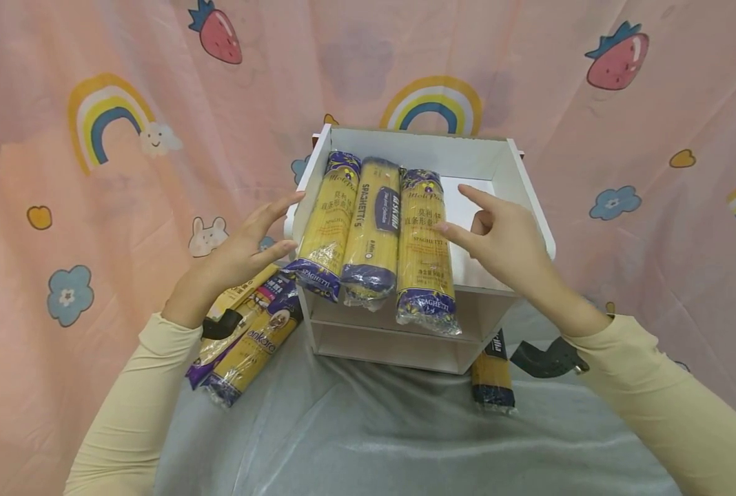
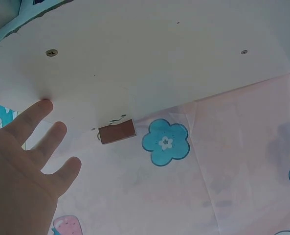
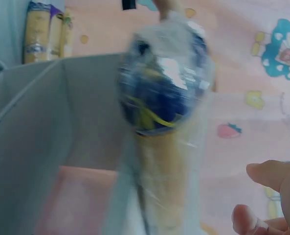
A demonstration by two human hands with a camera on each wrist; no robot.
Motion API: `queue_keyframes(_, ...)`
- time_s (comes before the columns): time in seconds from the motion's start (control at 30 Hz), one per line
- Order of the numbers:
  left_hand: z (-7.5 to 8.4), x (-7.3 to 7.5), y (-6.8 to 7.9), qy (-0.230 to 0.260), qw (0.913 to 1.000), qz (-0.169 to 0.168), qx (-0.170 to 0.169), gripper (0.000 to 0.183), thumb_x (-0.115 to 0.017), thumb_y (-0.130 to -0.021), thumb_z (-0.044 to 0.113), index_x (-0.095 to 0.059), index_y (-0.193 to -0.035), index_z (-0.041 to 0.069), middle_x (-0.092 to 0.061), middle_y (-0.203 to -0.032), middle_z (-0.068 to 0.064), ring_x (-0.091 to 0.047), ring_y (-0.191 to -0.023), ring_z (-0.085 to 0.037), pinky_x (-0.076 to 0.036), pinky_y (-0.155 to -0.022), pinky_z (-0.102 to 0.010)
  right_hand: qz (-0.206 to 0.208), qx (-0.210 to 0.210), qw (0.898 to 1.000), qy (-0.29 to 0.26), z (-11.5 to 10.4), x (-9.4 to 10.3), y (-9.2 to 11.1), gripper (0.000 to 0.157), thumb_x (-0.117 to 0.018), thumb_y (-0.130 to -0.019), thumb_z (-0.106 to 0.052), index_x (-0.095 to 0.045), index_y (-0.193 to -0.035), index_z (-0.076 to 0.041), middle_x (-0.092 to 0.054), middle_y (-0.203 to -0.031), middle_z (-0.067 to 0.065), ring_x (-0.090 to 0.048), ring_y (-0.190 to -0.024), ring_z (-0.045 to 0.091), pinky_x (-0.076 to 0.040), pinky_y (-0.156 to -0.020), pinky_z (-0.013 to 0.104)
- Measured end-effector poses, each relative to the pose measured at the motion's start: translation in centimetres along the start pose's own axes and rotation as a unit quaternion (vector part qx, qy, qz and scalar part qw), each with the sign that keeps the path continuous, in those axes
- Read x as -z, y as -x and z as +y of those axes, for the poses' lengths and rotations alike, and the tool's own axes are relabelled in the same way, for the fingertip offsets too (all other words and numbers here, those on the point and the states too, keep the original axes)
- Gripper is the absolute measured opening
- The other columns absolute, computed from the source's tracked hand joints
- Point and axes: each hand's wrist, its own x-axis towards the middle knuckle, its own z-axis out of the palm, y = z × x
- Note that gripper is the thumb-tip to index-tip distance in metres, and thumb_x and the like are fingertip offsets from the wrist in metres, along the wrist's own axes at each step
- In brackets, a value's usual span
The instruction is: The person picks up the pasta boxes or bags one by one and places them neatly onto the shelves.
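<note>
Spaghetti packs (image 1: pixel 371 238), three, side by side atop white shelf unit (image 1: pixel 467 157), centre of frame, left hand (image 1: pixel 234 241) at centre-left, fingers spread, holding nothing, right hand (image 1: pixel 507 238) at centre-right, thumb and forefinger apart, likewise empty.

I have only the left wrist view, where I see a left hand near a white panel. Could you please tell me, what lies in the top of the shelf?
Observer: Three packs of spaghetti lie side by side in the open top of the white shelf.
Operator: Thank you. Does the right hand hold one of them?
Observer: No, the right hand is near the rightmost pack, but it holds nothing.
Operator: Are there also packs outside of the shelf?
Observer: Yes, more packs are beside the shelf, on its left and its right.
</note>
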Motion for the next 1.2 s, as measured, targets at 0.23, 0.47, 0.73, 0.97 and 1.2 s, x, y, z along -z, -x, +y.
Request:
queue_keyframes(0.23, -0.1, 0.1, 0.0, -0.001, 1.0000, 0.000, 0.006, 0.068, -0.049, -0.100, 0.051, -0.011, -0.156, 0.047, -0.014, -0.168, -0.002, -0.015, -0.154, -0.035, -0.020, -0.112, -0.076, 0.035, 0.008, 0.998, -0.047, 0.6, 2.9, 0.4, 0.063, -0.074, -0.089, -0.032, -0.049, -0.147, -0.021, -0.047, -0.052, -0.003, -0.037, -0.045, 0.014, -0.030, -0.043, 0.029)
queue_keyframes(0.47, 0.1, 0.1, -0.1, -0.001, 1.0000, 0.001, 0.006, 0.068, -0.050, -0.100, 0.048, -0.011, -0.156, 0.047, -0.014, -0.168, -0.002, -0.016, -0.154, -0.036, -0.021, -0.112, -0.076, 0.078, -0.006, 0.995, -0.054, 1.7, 5.4, 1.0, 0.062, -0.075, -0.088, -0.031, -0.052, -0.145, -0.025, -0.049, -0.055, -0.010, -0.043, -0.050, 0.008, -0.029, -0.040, 0.027)
queue_keyframes(0.73, 0.0, 0.1, -0.1, -0.002, 1.0000, -0.001, 0.008, 0.068, -0.049, -0.100, 0.051, -0.011, -0.156, 0.048, -0.014, -0.168, -0.001, -0.016, -0.154, -0.036, -0.021, -0.111, -0.077, 0.117, -0.014, 0.984, -0.135, 4.4, 7.3, 1.5, 0.060, -0.075, -0.087, -0.015, -0.054, -0.143, -0.021, -0.053, -0.053, -0.014, -0.046, -0.049, 0.005, -0.023, -0.044, 0.030)
queue_keyframes(0.97, 0.1, 0.1, 0.0, -0.002, 0.9999, 0.001, 0.011, 0.068, -0.050, -0.100, 0.051, -0.011, -0.156, 0.047, -0.014, -0.168, -0.002, -0.015, -0.154, -0.036, -0.021, -0.111, -0.077, 0.128, -0.037, 0.982, -0.135, 7.0, 7.5, 2.1, 0.059, -0.072, -0.089, -0.017, -0.052, -0.145, -0.023, -0.054, -0.055, -0.014, -0.045, -0.052, 0.006, -0.022, -0.045, 0.032)
queue_keyframes(1.2, -0.1, 0.0, 0.0, 0.000, 1.0000, 0.000, 0.005, 0.068, -0.049, -0.100, 0.051, -0.011, -0.156, 0.046, -0.014, -0.168, -0.003, -0.015, -0.154, -0.036, -0.020, -0.112, -0.076, 0.127, -0.064, 0.979, -0.145, 9.6, 6.6, 2.5, 0.059, -0.071, -0.091, -0.021, -0.051, -0.146, -0.023, -0.057, -0.057, -0.014, -0.045, -0.056, 0.006, -0.025, -0.045, 0.031)
